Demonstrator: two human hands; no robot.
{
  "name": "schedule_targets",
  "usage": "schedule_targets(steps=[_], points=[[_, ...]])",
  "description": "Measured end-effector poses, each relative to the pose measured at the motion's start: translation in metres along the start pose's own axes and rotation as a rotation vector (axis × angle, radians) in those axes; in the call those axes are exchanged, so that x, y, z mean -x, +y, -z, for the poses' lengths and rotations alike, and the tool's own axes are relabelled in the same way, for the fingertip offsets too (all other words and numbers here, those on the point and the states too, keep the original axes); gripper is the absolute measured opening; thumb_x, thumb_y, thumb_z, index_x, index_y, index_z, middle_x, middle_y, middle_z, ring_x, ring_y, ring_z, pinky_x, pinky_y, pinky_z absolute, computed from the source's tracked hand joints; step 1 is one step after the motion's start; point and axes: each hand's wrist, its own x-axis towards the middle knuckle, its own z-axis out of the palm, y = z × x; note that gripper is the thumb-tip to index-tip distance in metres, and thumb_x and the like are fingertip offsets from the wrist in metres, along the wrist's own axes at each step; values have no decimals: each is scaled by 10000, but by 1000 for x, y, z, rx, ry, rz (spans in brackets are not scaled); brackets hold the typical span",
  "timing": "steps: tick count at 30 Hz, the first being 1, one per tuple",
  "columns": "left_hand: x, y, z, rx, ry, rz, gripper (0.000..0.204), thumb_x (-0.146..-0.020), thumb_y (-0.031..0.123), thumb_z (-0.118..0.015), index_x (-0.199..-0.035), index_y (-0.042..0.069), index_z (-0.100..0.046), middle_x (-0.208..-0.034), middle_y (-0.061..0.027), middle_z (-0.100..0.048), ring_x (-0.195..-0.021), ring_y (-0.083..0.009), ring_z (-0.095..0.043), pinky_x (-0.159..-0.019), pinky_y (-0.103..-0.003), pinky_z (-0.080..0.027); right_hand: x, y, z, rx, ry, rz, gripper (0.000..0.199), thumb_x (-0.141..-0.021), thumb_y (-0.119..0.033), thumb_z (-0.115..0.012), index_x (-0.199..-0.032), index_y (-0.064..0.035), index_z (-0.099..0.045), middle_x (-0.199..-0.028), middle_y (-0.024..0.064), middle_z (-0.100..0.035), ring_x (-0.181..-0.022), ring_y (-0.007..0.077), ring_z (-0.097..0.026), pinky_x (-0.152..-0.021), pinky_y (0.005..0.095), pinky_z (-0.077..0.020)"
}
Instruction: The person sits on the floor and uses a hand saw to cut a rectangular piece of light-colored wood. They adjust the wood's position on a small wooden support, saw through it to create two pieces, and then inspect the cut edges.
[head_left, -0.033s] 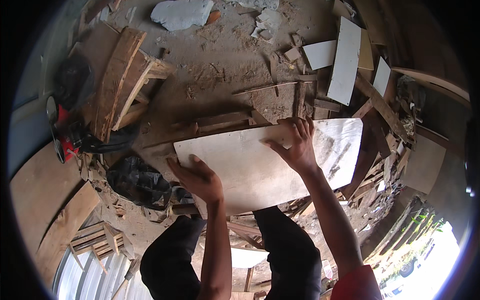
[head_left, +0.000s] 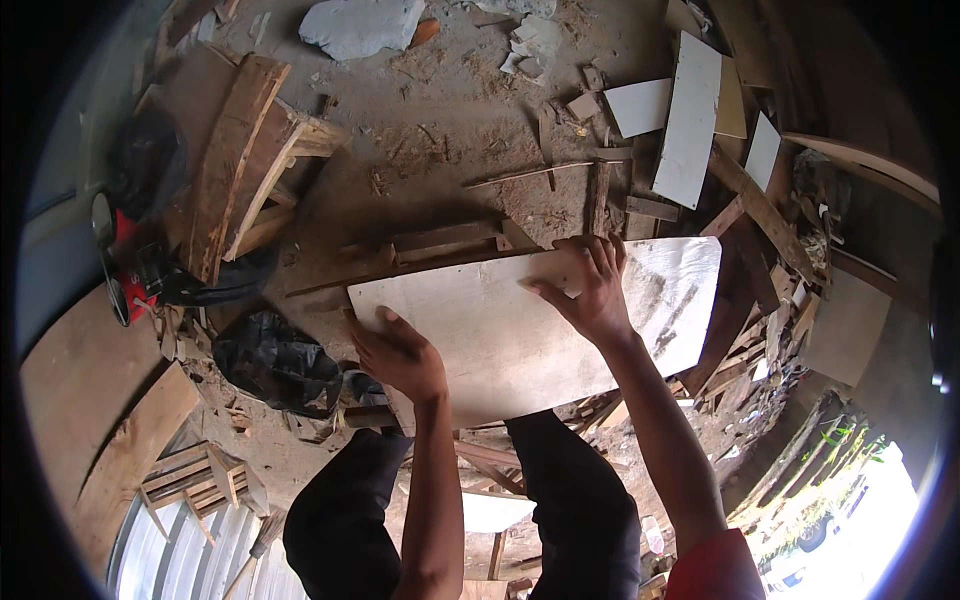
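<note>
Left hand [head_left: 402,362] grasps pale panel [head_left: 490,345] at left end; right hand [head_left: 598,305], upper edge. Long axis rises rightward across mid-frame.

Panel [head_left: 480,350] sits centre, just beyond the legs [head_left: 345,520]. Left hand [head_left: 400,358] on its left end, right hand [head_left: 595,300] on its far edge. Plastic bag [head_left: 275,365] left of panel; crate [head_left: 200,478] left of legs. Wooden frame [head_left: 235,165] far left, loose boards [head_left: 690,120] far right. Beam [head_left: 445,242] behind panel, maybe partly under it; too shaded to confirm.
</note>
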Motion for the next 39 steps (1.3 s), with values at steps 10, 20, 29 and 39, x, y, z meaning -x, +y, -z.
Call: schedule_targets(steps=[10, 20, 29, 39], points=[[-13, 0, -13, -78, 3, -31, 758, -944, 552, -425, -1329, -100, -378, -1246, -305, -493, -1139, -459, -493, -954, -543, -359, -9, 0, -12, 83, 8, -33, 642, -731, -432, -775, -1205, -89, -510, -1105, 102, -523, -1117, 301, -475, -1078, 535, -255], [-15, 3, -18, -258, -62, -19, 996, -833, 712, -470, -1401, -74, -244, -1254, -276, -443, -1127, -417, -459, -972, -522, -323, 26, -43, -19, 141, -107, -220, 740, -880, -372, -647, -1505, -241, -273, -1557, 188, -184, -1444, 381, -166, -1145, 604, -134], [-16, 0, -16, -204, -47, -53, 958, -862, 670, -494, -1423, -65, -243, -1326, -283, -427, -1232, -430, -437, -1007, -545, -331, 34, -101, -18, 219, -334, -363, 810, -832, -435, -644, -1510, -272, -232, -1555, 250, -101, -1425, 450, -167, -1054, 708, -209], [-19, 55, -19, -107, -234, -552, 585, -946, 413, -464, -1460, 148, -372, -1541, -176, -245, -1436, -398, -182, -1109, -664, -13, 33, -105, -16, 186, -360, -367, 697, -879, -225, -620, -1478, -364, -290, -1551, 275, -55, -1420, 506, -103, -995, 763, -231]])
